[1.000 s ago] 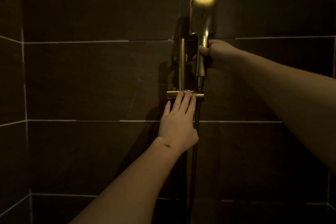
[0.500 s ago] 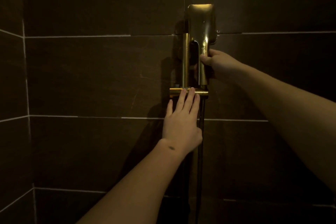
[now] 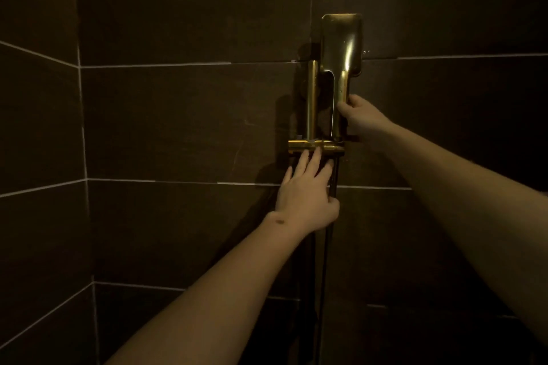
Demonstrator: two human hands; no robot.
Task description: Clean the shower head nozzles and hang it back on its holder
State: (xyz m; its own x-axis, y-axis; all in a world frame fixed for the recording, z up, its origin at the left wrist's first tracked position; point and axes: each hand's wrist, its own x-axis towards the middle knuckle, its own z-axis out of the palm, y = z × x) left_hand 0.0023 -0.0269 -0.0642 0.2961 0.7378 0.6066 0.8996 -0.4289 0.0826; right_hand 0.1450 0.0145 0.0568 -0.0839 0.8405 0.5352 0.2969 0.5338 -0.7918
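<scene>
Shower head seated at its holder, hands not yet off

Brass shower head [image 3: 341, 44] stands upright against the dark tiled wall [image 3: 184, 115], its handle running down into the right end of the holder [image 3: 316, 146], the short horizontal brass bracket on the vertical rail [image 3: 311, 98]. Right hand [image 3: 360, 118] grips the lower part of the handle, fingers curled round it from the right side. Left hand [image 3: 307, 195] is flat and relaxed, fingers straight, their tips pressing on the underside and front of the holder as if to steady it. A dark hose [image 3: 328, 246] drops from below the bracket, just beside the left hand.

Judging by how things lie, the cleaning looks done and the hanging-back step is in hand, close to finished. Whether the handle is fully home in its socket cannot be told in this dim light. The next move calls for a gentle downward check of the seat, then easing the right hand's grip off without tipping the head, while the left keeps the bracket from sliding on the rail.
</scene>
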